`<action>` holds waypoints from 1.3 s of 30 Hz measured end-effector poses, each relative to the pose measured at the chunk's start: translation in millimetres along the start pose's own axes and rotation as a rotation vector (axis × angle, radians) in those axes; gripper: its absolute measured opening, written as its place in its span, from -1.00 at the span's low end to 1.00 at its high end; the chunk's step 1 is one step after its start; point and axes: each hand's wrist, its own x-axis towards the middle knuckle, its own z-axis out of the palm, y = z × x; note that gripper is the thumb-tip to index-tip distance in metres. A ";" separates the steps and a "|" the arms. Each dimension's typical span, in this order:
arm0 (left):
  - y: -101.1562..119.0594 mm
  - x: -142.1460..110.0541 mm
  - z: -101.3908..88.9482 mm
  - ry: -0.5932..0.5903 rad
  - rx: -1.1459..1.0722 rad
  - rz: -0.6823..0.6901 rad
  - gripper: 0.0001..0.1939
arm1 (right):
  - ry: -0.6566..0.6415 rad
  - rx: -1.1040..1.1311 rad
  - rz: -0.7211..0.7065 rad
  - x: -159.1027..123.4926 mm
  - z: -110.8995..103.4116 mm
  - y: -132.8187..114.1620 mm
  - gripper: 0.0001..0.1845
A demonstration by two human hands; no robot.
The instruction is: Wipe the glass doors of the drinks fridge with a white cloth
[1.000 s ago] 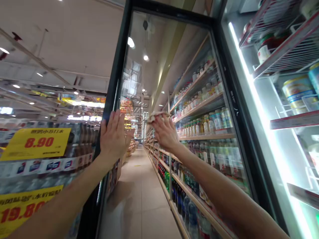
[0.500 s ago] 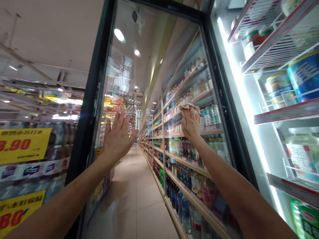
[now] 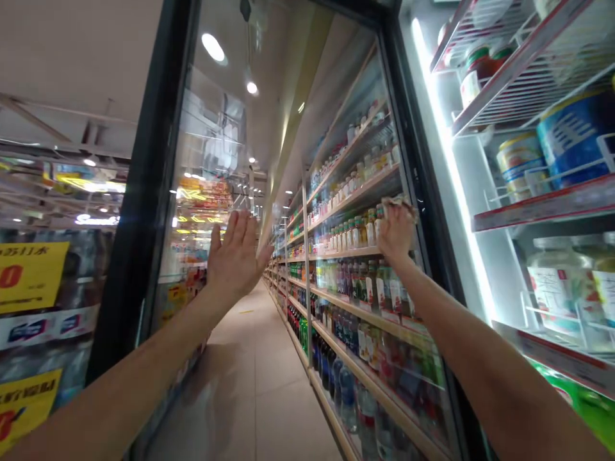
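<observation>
At the right edge of a tall glass door (image 3: 132,211), just inside the right-hand bar (image 3: 417,166) of its dark frame, a pale cloth (image 3: 401,203) sits under the person's right hand (image 3: 396,234). A second ago it lay near the middle of the pane; that hand has since travelled sideways, so little glass is left beyond the cloth on that side, and the stretch between the two hands is uncovered. The left hand (image 3: 234,259) has shifted too: it was by the left bar of the frame, and is now well apart from it, raised before the left part of the pane.

As for the grip, the right one is grasping the cloth, fingers bent, with a crumpled edge poking out above them. The left grip is released: fingers straight with small gaps, thumb stuck out to the right, nothing in it. Whether that palm touches the glass, I cannot tell from here. To the right of the door, the lit fridge (image 3: 468,173) holds a big blue can (image 3: 574,137); past the left edge, yellow price signs (image 3: 33,275) stand among bottles.
</observation>
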 end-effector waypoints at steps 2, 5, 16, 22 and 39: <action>6.4 1.1 2.6 0.007 -0.023 0.004 -0.34 | -0.097 0.021 -0.285 -10.5 -1.6 -2.8 -0.50; 15.8 1.0 6.1 0.014 -0.040 0.019 -0.34 | -0.155 0.021 -0.413 -22.5 -6.3 3.0 -0.51; 45.8 -17.6 10.7 0.032 -0.056 0.126 -0.36 | -0.180 0.030 -0.368 -58.0 -18.5 44.6 -0.48; 44.2 -33.9 15.5 0.015 -0.078 0.143 -0.36 | -0.174 0.061 -0.416 -82.9 -21.0 6.1 -0.48; 27.4 -87.2 7.4 -0.026 -0.063 0.135 -0.34 | -0.116 0.047 -0.138 -125.7 -30.3 -26.7 -0.48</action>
